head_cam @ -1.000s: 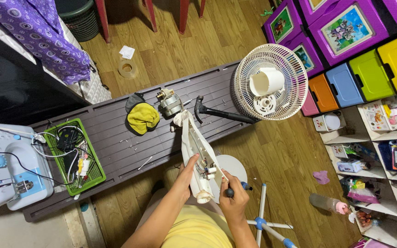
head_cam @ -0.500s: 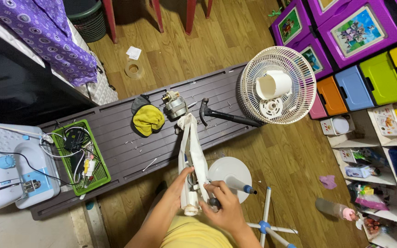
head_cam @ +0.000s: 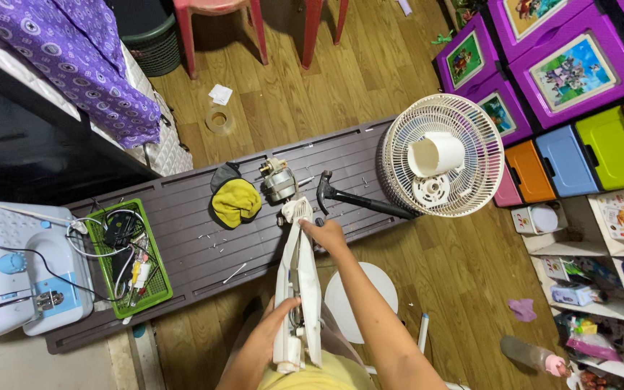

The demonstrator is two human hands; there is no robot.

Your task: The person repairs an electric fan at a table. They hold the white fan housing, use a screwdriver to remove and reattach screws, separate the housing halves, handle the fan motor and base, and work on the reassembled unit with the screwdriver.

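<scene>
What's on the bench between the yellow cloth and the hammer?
In the head view, the small fan motor sits between the yellow cloth and the hammer.

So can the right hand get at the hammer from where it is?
Probably yes: the right hand grips the top of the white fan column, and the hammer lies just beyond it on the bench, nothing between.

The left hand (head_cam: pixel 277 326) grips the lower end of a long white fan housing (head_cam: pixel 297 289), while the right hand (head_cam: pixel 324 232) clasps its upper end. Just beyond the right hand lie a fan motor (head_cam: pixel 279 180) and a hammer (head_cam: pixel 355 199) on the dark bench (head_cam: pixel 182 231); a yellow cloth (head_cam: pixel 235 203) sits left of it, a fan grille (head_cam: pixel 443 155) right.
</scene>
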